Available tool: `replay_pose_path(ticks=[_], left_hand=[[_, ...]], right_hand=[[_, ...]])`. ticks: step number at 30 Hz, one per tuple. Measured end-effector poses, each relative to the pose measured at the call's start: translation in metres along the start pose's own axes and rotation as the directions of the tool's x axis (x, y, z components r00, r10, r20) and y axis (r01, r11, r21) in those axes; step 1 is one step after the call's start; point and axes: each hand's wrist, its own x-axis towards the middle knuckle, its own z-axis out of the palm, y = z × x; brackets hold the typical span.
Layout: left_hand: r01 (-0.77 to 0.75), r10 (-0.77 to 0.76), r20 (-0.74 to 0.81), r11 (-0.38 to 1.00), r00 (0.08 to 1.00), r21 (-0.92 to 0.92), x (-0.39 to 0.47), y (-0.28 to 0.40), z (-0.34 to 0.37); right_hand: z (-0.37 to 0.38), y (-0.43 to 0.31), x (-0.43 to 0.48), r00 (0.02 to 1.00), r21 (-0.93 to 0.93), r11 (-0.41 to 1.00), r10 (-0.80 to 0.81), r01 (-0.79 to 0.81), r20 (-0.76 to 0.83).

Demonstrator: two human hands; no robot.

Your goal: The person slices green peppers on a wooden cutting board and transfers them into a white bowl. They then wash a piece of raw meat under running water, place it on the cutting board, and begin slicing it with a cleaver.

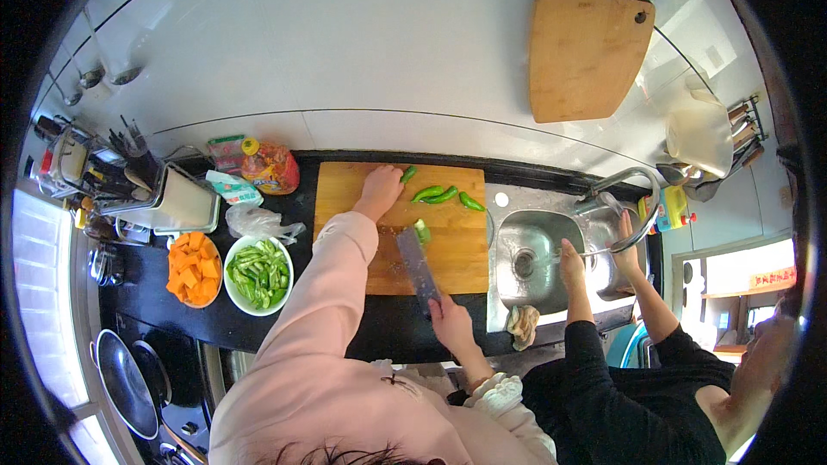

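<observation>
My right hand (449, 323) grips the handle of a cleaver (417, 265), whose broad blade lies over the near part of a wooden cutting board (349, 239). Beside the blade's far end are cut green pepper pieces (422, 231). Toward the board's back edge, my left hand (380, 190) has its fingers curled around a green pepper (408, 173), and one end of it shows. Several whole green peppers (442, 195) lie to the right of that hand. Small seeds and bits are scattered on the board. Sliced green peppers (258, 273) fill a white bowl on the left.
Orange chunks (194, 269) fill a bowl at the left, above a wok (128, 384). Behind the bowls are a plastic bag (261, 223) and a sauce jug (270, 166). At right, another person's hands (572, 261) are over a steel sink (536, 232) with a faucet (646, 206).
</observation>
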Motion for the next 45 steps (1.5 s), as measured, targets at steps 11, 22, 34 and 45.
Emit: replay_pose_path(ticks=[11, 22, 34, 45], left_hand=[[0.584, -0.596, 0.094, 0.724, 0.797, -0.366, -0.192, 0.041, -0.011], [0.673, -0.688, 0.177, 0.567, 0.704, -0.475, -0.206, 0.049, 0.002], [0.695, -0.669, 0.255, 0.547, 0.698, -0.468, -0.202, 0.043, -0.003], [0.575, -0.660, -0.010, 0.661, 0.751, -0.483, -0.211, 0.055, 0.009]], right_hand=[[-0.008, -0.021, 0.000, 0.986, -0.128, 0.981, -0.135, 0.147, 0.093], [-0.003, -0.058, -0.006, 0.959, -0.227, 0.941, -0.209, 0.250, 0.189], [0.032, -0.049, 0.005, 0.944, -0.311, 0.898, -0.253, 0.311, 0.211], [0.037, -0.042, 0.011, 0.956, -0.254, 0.928, -0.236, 0.275, 0.174]])
